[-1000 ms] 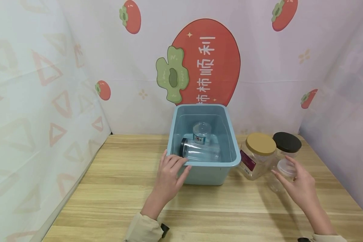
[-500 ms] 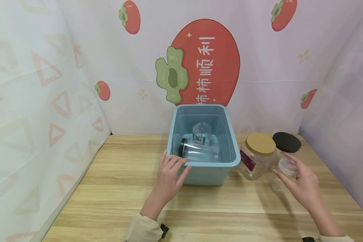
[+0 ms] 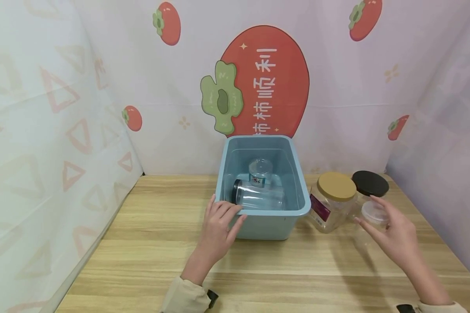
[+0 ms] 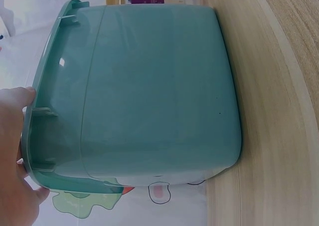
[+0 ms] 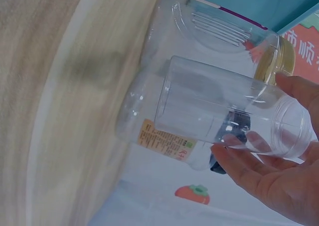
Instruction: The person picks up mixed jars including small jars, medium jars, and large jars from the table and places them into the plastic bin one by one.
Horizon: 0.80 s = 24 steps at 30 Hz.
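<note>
The blue plastic bin point(image 3: 264, 228) stands on the wooden table. My left hand point(image 3: 218, 228) grips the bin's front left corner, thumb on the near side and fingers over the rim. My right hand point(image 3: 399, 237) holds a small clear plastic jar point(image 5: 199, 99) with a translucent lid point(image 3: 375, 211), thumb and fingers on opposite sides near the lid. In the right wrist view, this jar's base is apart from the table. Inside the bin, a clear jar with a black lid point(image 3: 262, 195) lies on its side, in front of a shorter clear jar point(image 3: 260, 171).
Right of the bin stands a large clear jar with a gold lid point(image 3: 337, 187) and a dark red label. Behind the held jar is another clear jar with a black lid point(image 3: 370, 183). A printed curtain point(image 3: 180, 78) hangs behind the table point(image 3: 164, 243).
My right hand has shifted slightly to the right, and the small clear jar has moved a little with it. The left hand stays on the bin's rim.
</note>
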Each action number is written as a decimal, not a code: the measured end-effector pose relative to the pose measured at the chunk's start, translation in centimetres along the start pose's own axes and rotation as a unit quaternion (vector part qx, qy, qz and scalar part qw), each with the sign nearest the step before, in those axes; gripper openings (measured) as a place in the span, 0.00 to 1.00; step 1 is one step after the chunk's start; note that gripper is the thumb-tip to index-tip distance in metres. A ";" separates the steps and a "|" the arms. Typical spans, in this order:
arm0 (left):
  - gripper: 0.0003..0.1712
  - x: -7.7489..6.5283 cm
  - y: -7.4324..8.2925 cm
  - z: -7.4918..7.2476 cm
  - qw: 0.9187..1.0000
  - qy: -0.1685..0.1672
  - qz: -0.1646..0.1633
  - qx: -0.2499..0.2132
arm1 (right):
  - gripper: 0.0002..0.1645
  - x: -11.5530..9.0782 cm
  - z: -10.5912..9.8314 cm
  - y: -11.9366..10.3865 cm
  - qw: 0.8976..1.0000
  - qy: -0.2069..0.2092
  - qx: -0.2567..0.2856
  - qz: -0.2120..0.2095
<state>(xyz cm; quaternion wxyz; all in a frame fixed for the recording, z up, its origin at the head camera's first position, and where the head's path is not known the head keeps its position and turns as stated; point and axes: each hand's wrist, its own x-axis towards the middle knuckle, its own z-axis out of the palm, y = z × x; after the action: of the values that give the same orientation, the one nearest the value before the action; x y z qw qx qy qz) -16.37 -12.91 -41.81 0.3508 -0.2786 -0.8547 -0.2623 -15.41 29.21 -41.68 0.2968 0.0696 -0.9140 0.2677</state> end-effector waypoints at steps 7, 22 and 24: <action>0.11 -0.1 -0.1 0.1 1.000 -0.002 -0.002 0.003 | 0.42 0.6 -0.9 -0.6 1.000 -0.017 -0.001 -0.009; 0.11 -0.1 0.0 0.1 1.000 0.002 -0.001 0.004 | 0.42 1.5 -1.6 -0.9 0.999 -0.024 0.003 -0.029; 0.11 -0.1 0.0 0.1 1.000 0.004 0.000 0.003 | 0.42 1.6 -1.7 -1.0 0.999 -0.023 0.004 -0.032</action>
<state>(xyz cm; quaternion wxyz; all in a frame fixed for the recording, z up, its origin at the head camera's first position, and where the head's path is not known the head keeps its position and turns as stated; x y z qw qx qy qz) -16.38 -12.86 -41.95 0.3546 -0.2763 -0.8543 -0.2608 -15.56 29.30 -39.12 0.2837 0.1065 -0.9168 0.2600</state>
